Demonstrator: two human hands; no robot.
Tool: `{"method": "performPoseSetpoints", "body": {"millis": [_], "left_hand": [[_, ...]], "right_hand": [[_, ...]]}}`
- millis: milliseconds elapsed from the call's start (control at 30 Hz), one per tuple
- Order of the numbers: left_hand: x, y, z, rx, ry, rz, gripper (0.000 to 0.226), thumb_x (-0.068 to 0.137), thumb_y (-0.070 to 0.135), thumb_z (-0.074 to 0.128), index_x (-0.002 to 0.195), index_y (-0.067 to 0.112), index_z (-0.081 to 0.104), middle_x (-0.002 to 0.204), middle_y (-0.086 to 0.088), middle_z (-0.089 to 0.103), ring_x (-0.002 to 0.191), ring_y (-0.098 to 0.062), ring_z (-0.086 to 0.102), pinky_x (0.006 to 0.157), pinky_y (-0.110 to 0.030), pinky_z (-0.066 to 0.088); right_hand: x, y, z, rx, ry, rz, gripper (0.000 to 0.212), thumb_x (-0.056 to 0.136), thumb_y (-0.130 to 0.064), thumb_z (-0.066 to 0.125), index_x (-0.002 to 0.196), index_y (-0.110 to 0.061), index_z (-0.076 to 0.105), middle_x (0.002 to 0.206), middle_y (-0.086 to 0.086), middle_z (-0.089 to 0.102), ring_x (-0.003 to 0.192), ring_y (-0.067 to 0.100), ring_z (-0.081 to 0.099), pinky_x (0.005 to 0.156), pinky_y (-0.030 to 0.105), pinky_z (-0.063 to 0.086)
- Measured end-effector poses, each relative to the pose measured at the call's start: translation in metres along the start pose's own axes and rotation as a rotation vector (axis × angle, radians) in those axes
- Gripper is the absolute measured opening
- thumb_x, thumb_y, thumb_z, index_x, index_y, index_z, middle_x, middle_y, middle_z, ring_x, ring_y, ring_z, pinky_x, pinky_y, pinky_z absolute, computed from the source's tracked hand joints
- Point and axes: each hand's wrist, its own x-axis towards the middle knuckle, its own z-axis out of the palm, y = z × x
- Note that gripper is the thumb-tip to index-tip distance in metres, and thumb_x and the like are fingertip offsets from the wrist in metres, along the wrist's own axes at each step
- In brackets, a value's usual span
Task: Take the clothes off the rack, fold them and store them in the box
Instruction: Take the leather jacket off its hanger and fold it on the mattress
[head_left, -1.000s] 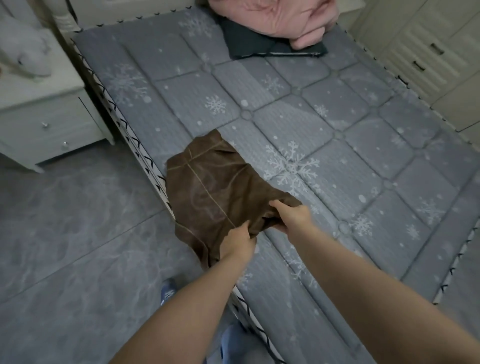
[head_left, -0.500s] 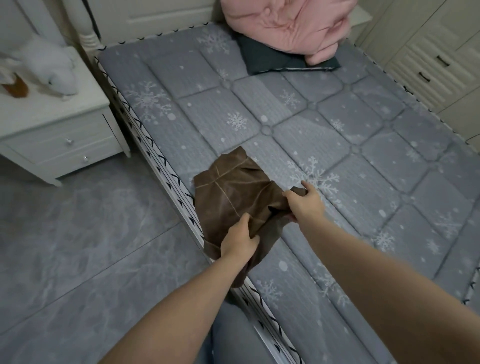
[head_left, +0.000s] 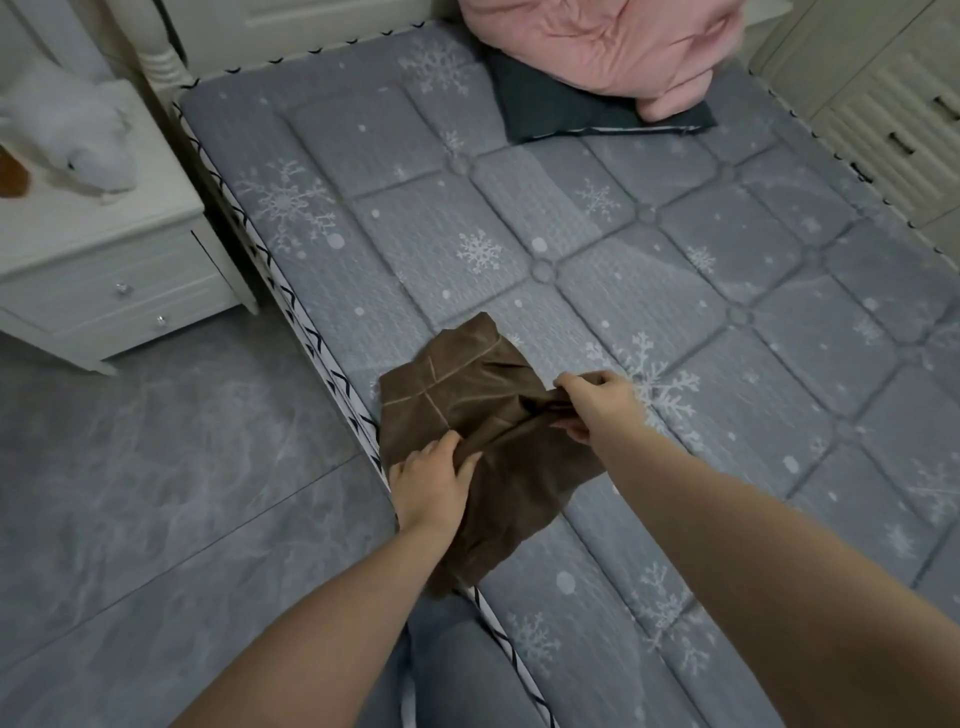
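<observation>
A brown garment (head_left: 483, 415) is gripped by both hands at the near edge of a bed. The left hand (head_left: 434, 480) is closed on a bunched fold at the garment's near left side, thumb and fingers curled into the cloth. The right hand (head_left: 597, 402) is pinched on a gathered ridge at the garment's right side, the fingers curled over the top and the thumb tucked beneath. The cloth is drawn into creases between the two grips, which suggests that a fold is being made or straightened, with one hand used to anchor while the other pulls.

The garment is laid mostly on the grey snowflake-patterned mattress (head_left: 701, 291), presumably chosen as a flat, roomy surface for folding. Its upper part, marked by pale seam lines, is spread fairly flat, while its lower end is draped over the bed's edge toward the person's jeans-clad legs.

Farther out, a pink quilt (head_left: 597, 41) is heaped on a dark pillow (head_left: 571, 117) at the head of the bed, well apart from the work. A white nightstand (head_left: 104, 270) stands to the left with a white plush toy (head_left: 78, 140) on top. Pale cupboards (head_left: 893, 130) are seen at the right. Grey marbled floor tiles (head_left: 156, 493) lie beside the bed. Neither a rack nor a box is in view, so storing is judged to be some way off.
</observation>
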Motion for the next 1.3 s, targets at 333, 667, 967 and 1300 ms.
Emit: {"method": "performPoseSetpoints", "body": {"millis": [333,667,967,1300], "left_hand": [[0.072,-0.026,0.019,-0.141,-0.091,-0.142,0.037,0.097,0.052,0.038,0.113,0.022,0.055,0.103,-0.002,0.067,0.096,-0.026,0.063,0.078,-0.043,0.053],[0.185,-0.076,0.034,-0.202,-0.151,-0.329,0.047,0.098,0.044,0.045,0.137,0.018,0.045,0.118,-0.013,0.064,0.107,-0.031,0.06,0.088,-0.041,0.051],[0.204,-0.126,0.107,-0.134,-0.069,-0.327,0.078,0.085,0.065,0.052,0.144,0.019,0.032,0.147,-0.008,0.031,0.136,-0.031,0.027,0.114,-0.045,0.025],[0.232,-0.137,0.09,-0.543,-0.223,-0.586,0.089,0.05,0.065,0.085,0.117,0.018,0.049,0.112,0.005,0.057,0.103,-0.013,0.057,0.089,-0.027,0.048]], "right_hand": [[0.062,-0.039,0.058,-0.155,-0.102,-0.052,0.033,0.083,-0.047,0.073,0.095,-0.021,0.056,0.086,0.006,0.076,0.062,0.018,0.074,0.073,0.037,0.062],[0.129,-0.015,0.125,-0.505,-0.071,-0.847,0.049,0.099,-0.018,0.054,0.146,-0.021,0.042,0.144,0.004,0.051,0.136,0.019,0.044,0.113,0.029,0.035],[0.208,0.039,0.171,-1.204,-0.104,-0.669,0.066,0.1,-0.06,0.021,0.152,-0.045,-0.016,0.165,0.011,-0.016,0.152,0.028,-0.013,0.123,0.047,-0.006],[0.255,0.009,0.176,-0.955,-0.233,-0.29,0.132,0.066,-0.081,0.065,0.152,-0.035,-0.024,0.166,0.01,-0.003,0.152,0.032,0.002,0.121,0.057,0.01]]}}
